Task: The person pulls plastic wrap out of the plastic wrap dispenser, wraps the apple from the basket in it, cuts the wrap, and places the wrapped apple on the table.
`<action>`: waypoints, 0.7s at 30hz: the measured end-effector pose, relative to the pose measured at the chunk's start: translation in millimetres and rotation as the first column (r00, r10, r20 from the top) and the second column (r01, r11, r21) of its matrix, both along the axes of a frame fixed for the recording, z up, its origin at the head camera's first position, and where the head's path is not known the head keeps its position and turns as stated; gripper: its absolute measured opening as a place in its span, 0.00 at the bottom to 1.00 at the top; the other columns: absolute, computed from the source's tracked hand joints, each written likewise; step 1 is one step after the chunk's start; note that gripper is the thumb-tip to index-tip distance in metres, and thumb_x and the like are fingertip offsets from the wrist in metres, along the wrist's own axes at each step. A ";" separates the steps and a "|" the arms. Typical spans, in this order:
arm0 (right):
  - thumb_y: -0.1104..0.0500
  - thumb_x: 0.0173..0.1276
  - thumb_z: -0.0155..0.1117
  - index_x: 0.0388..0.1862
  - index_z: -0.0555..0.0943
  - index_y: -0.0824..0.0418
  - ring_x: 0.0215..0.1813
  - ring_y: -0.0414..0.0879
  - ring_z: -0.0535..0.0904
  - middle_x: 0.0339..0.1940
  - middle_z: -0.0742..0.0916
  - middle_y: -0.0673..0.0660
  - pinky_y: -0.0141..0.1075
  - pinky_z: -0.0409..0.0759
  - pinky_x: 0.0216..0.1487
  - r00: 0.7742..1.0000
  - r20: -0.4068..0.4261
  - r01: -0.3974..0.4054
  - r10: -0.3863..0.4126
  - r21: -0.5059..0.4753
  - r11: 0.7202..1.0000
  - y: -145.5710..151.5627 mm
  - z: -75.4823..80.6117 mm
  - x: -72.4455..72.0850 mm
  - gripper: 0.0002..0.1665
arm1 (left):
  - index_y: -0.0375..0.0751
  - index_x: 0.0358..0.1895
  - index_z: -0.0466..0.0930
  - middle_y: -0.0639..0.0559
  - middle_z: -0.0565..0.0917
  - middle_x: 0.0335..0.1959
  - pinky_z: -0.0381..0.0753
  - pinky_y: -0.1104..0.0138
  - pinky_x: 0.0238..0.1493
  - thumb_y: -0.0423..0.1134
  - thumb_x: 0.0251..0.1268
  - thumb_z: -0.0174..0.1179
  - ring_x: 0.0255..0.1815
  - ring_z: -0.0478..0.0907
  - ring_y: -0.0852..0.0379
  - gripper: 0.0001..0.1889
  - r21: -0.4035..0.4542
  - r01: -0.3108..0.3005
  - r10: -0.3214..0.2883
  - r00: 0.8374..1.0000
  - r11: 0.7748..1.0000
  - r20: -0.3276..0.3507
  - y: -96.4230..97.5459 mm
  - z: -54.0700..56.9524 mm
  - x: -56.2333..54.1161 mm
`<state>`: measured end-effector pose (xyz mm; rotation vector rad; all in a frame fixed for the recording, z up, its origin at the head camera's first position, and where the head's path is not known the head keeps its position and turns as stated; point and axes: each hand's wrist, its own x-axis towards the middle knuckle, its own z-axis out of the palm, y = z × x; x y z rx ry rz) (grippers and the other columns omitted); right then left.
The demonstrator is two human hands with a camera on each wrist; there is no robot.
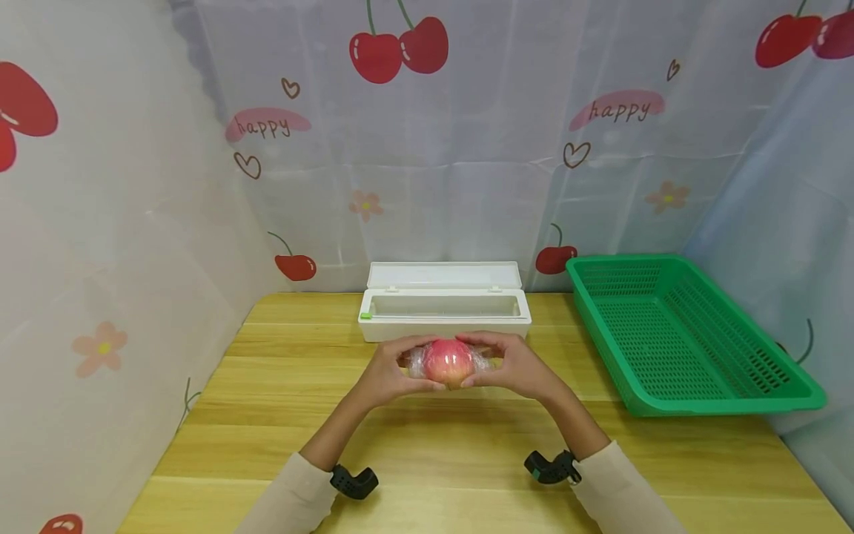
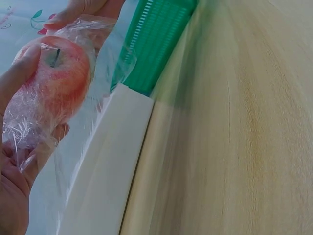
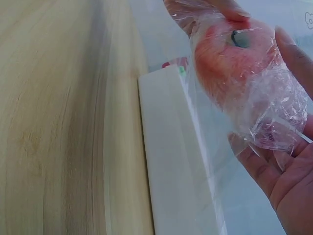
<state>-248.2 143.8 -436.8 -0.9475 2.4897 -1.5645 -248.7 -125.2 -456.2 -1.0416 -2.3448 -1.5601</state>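
Note:
A red apple (image 1: 448, 362) is held in front of me between both hands, with clear plastic wrap (image 3: 279, 105) around it and bunched at its sides. My left hand (image 1: 394, 373) grips it from the left, thumb near the stem in the left wrist view. From the other side my right hand (image 1: 514, 367) grips the wrapped apple (image 3: 234, 58), its fingers beneath the crumpled film. Just behind the hands stands a long white wrap dispenser box (image 1: 443, 328), its lid (image 1: 443, 274) raised and a green slider (image 1: 365, 316) at its left end.
A green plastic basket (image 1: 723, 406) stands at the right on the wooden table (image 1: 280, 415). A curtain (image 1: 427, 200) printed with cherries hangs behind the table and along both sides. Each wrist wears a black camera mount (image 1: 353, 482).

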 end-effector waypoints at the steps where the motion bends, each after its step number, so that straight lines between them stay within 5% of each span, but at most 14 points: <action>1: 0.53 0.54 0.84 0.67 0.80 0.55 0.61 0.49 0.79 0.64 0.84 0.51 0.46 0.81 0.59 1.000 -0.002 -0.003 0.003 -0.005 1.000 -0.3 0.1 0.1 0.40 | 0.39 0.62 0.81 0.47 0.85 0.58 0.84 0.60 0.55 0.35 0.43 0.84 0.57 0.82 0.49 0.36 0.006 -0.004 0.004 1.000 1.000 0.005 -0.5 -0.1 -0.5; 5: 0.52 0.53 0.84 0.67 0.79 0.54 0.63 0.50 0.78 0.65 0.83 0.51 0.49 0.80 0.61 1.000 -0.006 -0.005 0.005 -0.015 1.000 -1.7 0.5 0.3 0.42 | 0.48 0.63 0.82 0.53 0.84 0.58 0.85 0.61 0.54 0.44 0.45 0.83 0.57 0.82 0.53 0.36 0.023 -0.008 0.008 1.000 1.000 0.004 -4.1 -9.6 -7.9; 12: 0.52 0.53 0.84 0.66 0.80 0.54 0.62 0.50 0.79 0.64 0.84 0.52 0.48 0.81 0.61 0.999 -0.028 0.022 -0.023 -0.026 0.999 -3.2 -0.2 1.1 0.40 | 0.51 0.63 0.82 0.54 0.85 0.58 0.86 0.61 0.51 0.46 0.46 0.83 0.54 0.83 0.53 0.35 0.045 -0.008 0.005 0.998 0.999 0.055 -3.7 -9.9 -8.0; 21: 0.53 0.54 0.84 0.64 0.82 0.56 0.58 0.49 0.83 0.59 0.86 0.52 0.39 0.83 0.56 0.999 -0.008 0.032 -0.032 -0.058 0.998 -1.6 -0.6 3.3 0.38 | 0.47 0.62 0.83 0.51 0.86 0.56 0.87 0.63 0.47 0.42 0.51 0.80 0.51 0.84 0.54 0.31 0.058 0.004 -0.010 0.995 0.998 0.101 -1.9 -12.2 -7.4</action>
